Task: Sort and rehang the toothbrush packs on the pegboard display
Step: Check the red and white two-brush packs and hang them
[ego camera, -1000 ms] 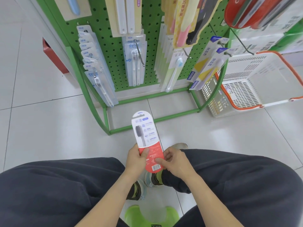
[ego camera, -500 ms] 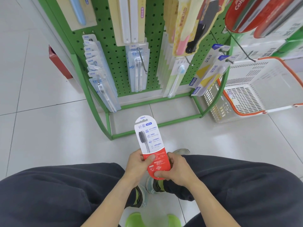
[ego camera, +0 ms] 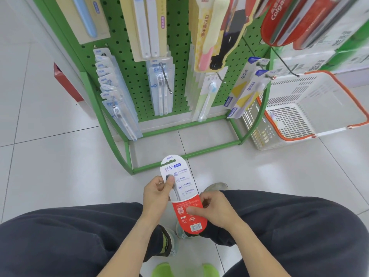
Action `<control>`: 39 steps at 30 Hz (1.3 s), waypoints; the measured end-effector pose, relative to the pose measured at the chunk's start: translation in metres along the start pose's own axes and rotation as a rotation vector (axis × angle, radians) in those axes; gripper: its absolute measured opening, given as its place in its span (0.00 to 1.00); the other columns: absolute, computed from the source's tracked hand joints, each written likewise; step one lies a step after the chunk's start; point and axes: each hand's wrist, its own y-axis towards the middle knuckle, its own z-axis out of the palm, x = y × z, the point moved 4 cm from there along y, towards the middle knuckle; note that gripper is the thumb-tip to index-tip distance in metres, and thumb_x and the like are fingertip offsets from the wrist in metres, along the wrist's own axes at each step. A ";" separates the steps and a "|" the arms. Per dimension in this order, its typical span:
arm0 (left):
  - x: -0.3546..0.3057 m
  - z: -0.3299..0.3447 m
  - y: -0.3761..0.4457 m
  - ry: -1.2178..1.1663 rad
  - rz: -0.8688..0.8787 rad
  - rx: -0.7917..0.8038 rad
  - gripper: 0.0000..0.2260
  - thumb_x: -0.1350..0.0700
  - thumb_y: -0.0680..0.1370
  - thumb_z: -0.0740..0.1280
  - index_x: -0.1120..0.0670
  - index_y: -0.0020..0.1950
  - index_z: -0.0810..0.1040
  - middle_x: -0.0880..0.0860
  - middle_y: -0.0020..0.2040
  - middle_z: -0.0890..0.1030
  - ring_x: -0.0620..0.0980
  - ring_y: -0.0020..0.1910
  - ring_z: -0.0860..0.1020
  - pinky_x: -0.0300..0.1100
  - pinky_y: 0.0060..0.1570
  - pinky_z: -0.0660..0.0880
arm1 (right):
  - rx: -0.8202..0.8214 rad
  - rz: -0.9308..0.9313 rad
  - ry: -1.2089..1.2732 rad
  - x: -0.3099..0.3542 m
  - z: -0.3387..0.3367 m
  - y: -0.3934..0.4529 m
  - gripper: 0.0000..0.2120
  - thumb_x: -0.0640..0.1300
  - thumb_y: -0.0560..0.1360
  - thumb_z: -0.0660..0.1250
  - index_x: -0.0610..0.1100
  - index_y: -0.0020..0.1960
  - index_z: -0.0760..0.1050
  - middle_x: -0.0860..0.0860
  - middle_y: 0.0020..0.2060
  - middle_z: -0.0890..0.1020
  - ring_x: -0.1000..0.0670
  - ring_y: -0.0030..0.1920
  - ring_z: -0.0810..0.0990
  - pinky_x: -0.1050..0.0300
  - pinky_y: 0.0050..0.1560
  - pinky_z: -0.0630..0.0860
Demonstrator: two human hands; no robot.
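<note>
**Pack in both hands, not yet on a peg**

Person crouched on the tile floor (ego camera: 60, 166) facing the green pegboard display (ego camera: 179, 56). One Colgate toothbrush pack (ego camera: 182, 193), white top, red bottom, is held out low in front of the knees, clear of the board and well short of any peg. Hang-hole end points toward the display, barcode end toward the body.

Left hand (ego camera: 157, 193): grips the pack's left edge near the middle, thumb on the printed face over the brush head, fingers curled behind. Right hand (ego camera: 212, 211): pinches the red lower part, thumb on the face, fingers wrapped round the right edge. Both forearms come in from below and converge, wrists roughly level.

Step in hand, as I judge it: read the pack and pick its row. To do it well, match the card to packs already hanging; none of the lower rows looks like this one. The clear blister packs (ego camera: 117, 100) at left, the middle peg (ego camera: 166, 80) and the blue-and-yellow packs (ego camera: 243, 90) at right are other brands. Red Colgate packs (ego camera: 283, 19) hang upper right, likely target. Keep the hang hole unobstructed and leading, card square to the peg, slide on straight.

White shopping basket (ego camera: 339, 116) with orange rim stands right of the stand, looks empty.
</note>
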 end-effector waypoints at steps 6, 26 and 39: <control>-0.001 0.004 -0.006 0.075 0.013 0.070 0.11 0.53 0.80 0.70 0.61 0.50 0.79 0.51 0.46 0.88 0.48 0.45 0.87 0.45 0.43 0.84 | -0.208 -0.063 0.181 0.011 -0.004 0.004 0.16 0.51 0.72 0.78 0.42 0.48 0.76 0.50 0.45 0.87 0.49 0.42 0.88 0.46 0.45 0.85; -0.071 0.058 -0.044 0.527 0.329 0.171 0.09 0.59 0.84 0.59 0.53 0.48 0.78 0.51 0.38 0.80 0.46 0.36 0.79 0.40 0.36 0.75 | -0.555 -0.501 0.071 0.037 -0.014 -0.022 0.15 0.49 0.69 0.76 0.58 0.55 0.82 0.60 0.55 0.81 0.54 0.62 0.78 0.66 0.60 0.73; -0.175 0.077 -0.044 0.261 0.438 0.183 0.08 0.58 0.83 0.64 0.57 0.50 0.83 0.52 0.42 0.87 0.54 0.44 0.85 0.57 0.52 0.80 | -0.639 -0.470 0.428 0.095 -0.094 -0.031 0.20 0.42 0.70 0.80 0.49 0.57 0.75 0.54 0.47 0.85 0.50 0.42 0.83 0.52 0.46 0.80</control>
